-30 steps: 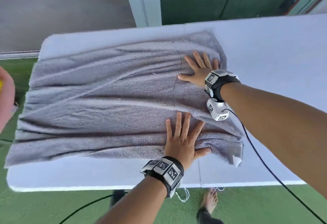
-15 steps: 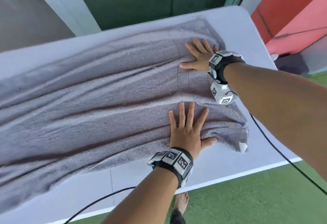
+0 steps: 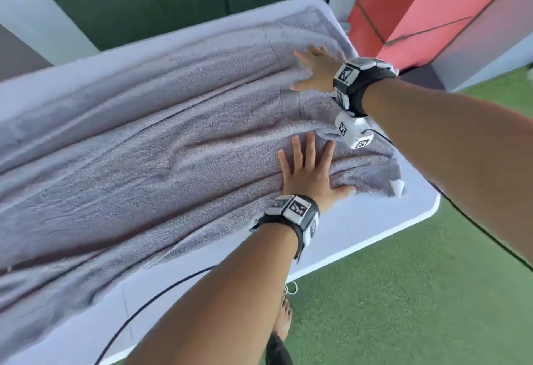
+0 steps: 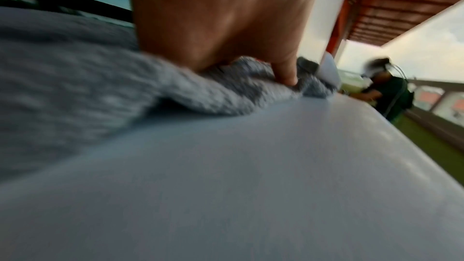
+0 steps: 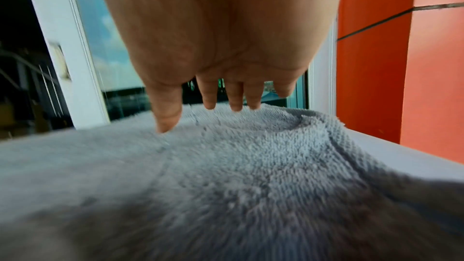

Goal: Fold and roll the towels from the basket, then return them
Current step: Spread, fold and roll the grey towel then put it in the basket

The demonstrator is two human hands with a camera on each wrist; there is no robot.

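A large grey towel (image 3: pixel 144 157) lies spread along the white table (image 3: pixel 375 229), wrinkled in long folds. My left hand (image 3: pixel 308 168) presses flat on its near right part, fingers straight and spread, thumb on a bunched fold (image 4: pixel 226 94). My right hand (image 3: pixel 314 70) lies flat on the towel's far right end, fingers straight on the pile (image 5: pixel 251 156). A white label (image 3: pixel 398 187) sticks out at the towel's right corner. No basket is in view.
The table's right end and near edge (image 3: pixel 418 220) border green flooring (image 3: pixel 403 307). An orange wall (image 3: pixel 432 10) and a white pillar (image 3: pixel 43 18) stand beyond. A black cable (image 3: pixel 161 298) hangs below the near edge. Another person (image 4: pixel 391 96) stands off to the right.
Both hands have slid toward the towel's right end, flat on it throughout. My head has turned right, so the table's right end and orange wall fill more of the view.
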